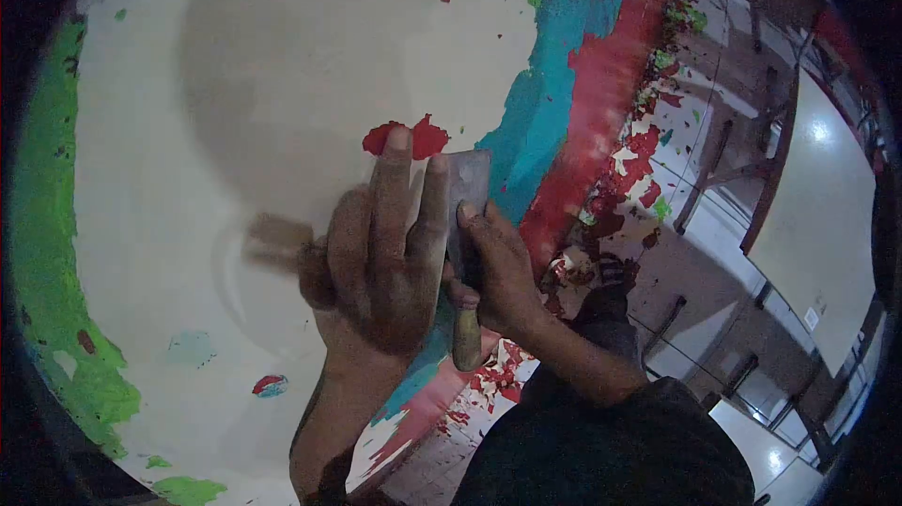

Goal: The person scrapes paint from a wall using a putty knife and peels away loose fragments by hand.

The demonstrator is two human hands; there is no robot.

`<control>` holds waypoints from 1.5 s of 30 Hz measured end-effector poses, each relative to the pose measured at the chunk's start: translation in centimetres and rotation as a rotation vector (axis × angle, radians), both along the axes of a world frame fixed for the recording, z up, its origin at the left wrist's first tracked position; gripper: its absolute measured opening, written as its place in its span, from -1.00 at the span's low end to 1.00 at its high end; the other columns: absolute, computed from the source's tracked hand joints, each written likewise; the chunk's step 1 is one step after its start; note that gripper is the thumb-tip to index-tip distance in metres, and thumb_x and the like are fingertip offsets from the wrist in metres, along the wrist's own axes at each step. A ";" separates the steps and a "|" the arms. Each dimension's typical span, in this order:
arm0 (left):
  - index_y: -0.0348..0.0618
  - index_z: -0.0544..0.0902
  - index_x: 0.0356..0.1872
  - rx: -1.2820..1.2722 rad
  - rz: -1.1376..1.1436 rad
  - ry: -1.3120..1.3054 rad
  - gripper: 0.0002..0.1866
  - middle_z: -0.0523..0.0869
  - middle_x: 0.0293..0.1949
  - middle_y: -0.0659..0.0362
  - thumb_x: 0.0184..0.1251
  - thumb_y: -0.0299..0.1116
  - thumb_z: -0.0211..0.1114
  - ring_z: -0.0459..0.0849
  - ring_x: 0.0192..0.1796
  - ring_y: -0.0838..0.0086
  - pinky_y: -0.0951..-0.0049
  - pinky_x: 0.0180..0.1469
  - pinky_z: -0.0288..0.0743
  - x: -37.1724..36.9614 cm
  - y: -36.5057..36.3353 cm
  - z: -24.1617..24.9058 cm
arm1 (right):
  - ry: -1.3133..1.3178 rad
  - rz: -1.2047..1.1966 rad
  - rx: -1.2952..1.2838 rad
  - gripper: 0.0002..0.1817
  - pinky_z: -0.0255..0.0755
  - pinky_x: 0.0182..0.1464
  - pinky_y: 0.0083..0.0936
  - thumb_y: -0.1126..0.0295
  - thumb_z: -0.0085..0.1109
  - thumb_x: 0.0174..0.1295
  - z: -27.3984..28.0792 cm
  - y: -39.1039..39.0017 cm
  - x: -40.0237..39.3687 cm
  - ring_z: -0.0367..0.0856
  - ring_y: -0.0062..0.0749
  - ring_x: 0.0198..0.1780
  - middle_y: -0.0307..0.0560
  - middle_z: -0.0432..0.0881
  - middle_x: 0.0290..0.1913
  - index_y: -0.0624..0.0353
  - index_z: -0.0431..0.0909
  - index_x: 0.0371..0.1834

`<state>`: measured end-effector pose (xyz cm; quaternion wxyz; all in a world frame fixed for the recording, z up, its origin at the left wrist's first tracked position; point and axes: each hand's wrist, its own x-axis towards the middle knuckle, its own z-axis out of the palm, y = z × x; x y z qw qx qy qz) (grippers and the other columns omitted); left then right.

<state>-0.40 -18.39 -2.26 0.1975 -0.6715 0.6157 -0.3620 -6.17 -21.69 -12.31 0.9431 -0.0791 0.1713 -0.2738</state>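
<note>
My left hand (381, 252) is over the white surface (282, 55), its index and middle fingers stretched out, the fingertips at a red paint flake (427, 138). Beside it, my right hand (498, 266) is closed on a scraper with a flat grey metal blade (470, 177) and a worn wooden handle (466, 339). The blade stands upright next to my left fingers, with my right thumb against it. Part of the right hand's grip is hidden behind the left hand.
Teal paint (526, 116) and red paint (601, 102) line the surface's right edge; green paint (56, 224) lines its left. Paint scraps (644, 154) litter the tiled floor. Another pale table (817, 196) stands at the right. A small flake (270, 386) lies lower left.
</note>
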 end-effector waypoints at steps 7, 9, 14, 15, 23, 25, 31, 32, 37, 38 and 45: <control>0.12 0.42 0.10 0.134 0.013 -0.017 -0.55 0.26 0.25 0.21 0.11 -0.22 0.11 0.26 0.18 0.21 0.09 0.18 0.00 0.2 -1.0 2.2 | -0.039 0.092 0.082 -0.69 0.10 -0.82 -0.70 0.12 -0.12 0.26 0.7 0.3 -0.6 0.28 -0.59 -0.76 -0.14 0.41 -0.44 0.13 0.20 -0.16; 0.19 0.42 0.11 0.179 0.102 -0.044 -0.54 0.23 0.27 0.22 0.10 -0.17 0.09 0.19 0.26 0.19 -0.01 0.22 -0.08 -0.4 -1.6 2.5 | -0.030 0.116 0.122 -0.70 0.10 -0.82 -0.69 0.13 -0.12 0.26 1.2 0.3 -0.8 0.29 -0.59 -0.75 -0.15 0.42 -0.43 0.13 0.21 -0.17; 0.36 0.42 0.09 0.269 0.143 0.001 -0.53 0.18 0.30 0.29 0.05 -0.11 0.08 0.08 0.33 0.19 -0.07 0.26 -0.25 -0.2 -1.6 2.4 | -0.056 0.088 0.191 -0.69 0.11 -0.81 -0.68 0.13 -0.12 0.26 1.5 0.8 -0.4 0.28 -0.58 -0.77 -0.14 0.42 -0.44 0.14 0.22 -0.15; 0.37 0.43 0.08 0.283 0.143 0.002 -0.53 0.18 0.30 0.30 0.03 -0.10 0.09 0.08 0.33 0.19 -0.07 0.27 -0.26 -0.2 -1.6 2.5 | -0.100 0.097 0.207 -0.69 0.11 -0.81 -0.67 0.14 -0.12 0.26 1.4 0.8 -0.6 0.27 -0.57 -0.78 -0.14 0.42 -0.44 0.15 0.22 -0.14; 0.12 0.45 0.02 0.225 0.076 0.098 -0.57 0.21 0.29 0.28 0.04 -0.17 0.07 0.17 0.31 0.25 -0.05 0.19 -0.13 0.0 -1.5 2.3 | -0.106 0.076 0.174 -0.66 0.17 -0.75 -0.69 0.12 -0.14 0.27 1.4 0.4 -0.4 0.32 -0.60 -0.70 -0.15 0.40 -0.41 0.15 0.22 -0.10; 0.12 0.45 0.01 0.225 0.077 0.100 -0.57 0.22 0.29 0.28 0.03 -0.16 0.08 0.17 0.31 0.25 -0.04 0.18 -0.12 0.0 -1.5 2.3 | -0.106 0.078 0.157 -0.67 0.20 -0.73 -0.71 0.12 -0.14 0.27 1.0 0.6 -0.4 0.36 -0.61 -0.62 -0.16 0.40 -0.39 0.15 0.22 -0.11; 0.17 0.42 0.03 0.222 0.081 0.072 -0.56 0.24 0.28 0.30 0.05 -0.12 0.05 0.20 0.29 0.26 -0.03 0.23 -0.23 0.0 -1.5 2.2 | -0.020 0.029 0.136 -0.68 0.23 -0.71 -0.76 0.12 -0.13 0.27 1.0 0.6 0.2 0.37 -0.64 -0.57 -0.20 0.40 -0.37 0.11 0.22 -0.08; 0.18 0.42 0.03 0.213 0.072 0.062 -0.57 0.24 0.27 0.30 0.05 -0.12 0.05 0.21 0.28 0.27 -0.02 0.24 -0.26 0.0 -1.5 2.2 | -0.042 0.050 0.138 -0.67 0.24 -0.69 -0.76 0.12 -0.13 0.27 0.9 0.5 0.0 0.37 -0.64 -0.56 -0.20 0.40 -0.36 0.10 0.22 -0.07; 0.21 0.44 -0.01 0.162 0.048 0.086 -0.62 0.27 0.26 0.31 0.08 -0.13 0.04 0.25 0.27 0.29 -0.01 0.27 -0.34 0.2 -1.7 1.7 | -0.010 -0.029 0.137 -0.67 0.11 -0.82 -0.73 0.13 -0.12 0.27 1.2 0.4 0.4 0.34 -0.61 -0.73 -0.14 0.44 -0.48 0.13 0.19 -0.10; 0.21 0.44 -0.01 0.158 0.048 0.093 -0.62 0.28 0.26 0.31 0.09 -0.13 0.03 0.25 0.26 0.29 0.00 0.27 -0.34 0.1 -1.7 1.7 | -0.027 -0.022 0.134 -0.67 0.11 -0.82 -0.73 0.14 -0.12 0.27 1.1 0.4 0.3 0.34 -0.61 -0.73 -0.14 0.44 -0.48 0.14 0.19 -0.10; 0.20 0.47 -0.04 0.118 -0.002 0.051 -0.66 0.34 0.21 0.30 0.10 -0.16 0.08 0.32 0.22 0.28 0.03 0.25 -0.19 0.3 -1.8 1.4 | 0.007 -0.061 0.058 -0.67 0.18 -0.76 -0.72 0.15 -0.12 0.27 0.4 0.6 0.5 0.38 -0.63 -0.68 -0.17 0.44 -0.47 0.16 0.23 -0.08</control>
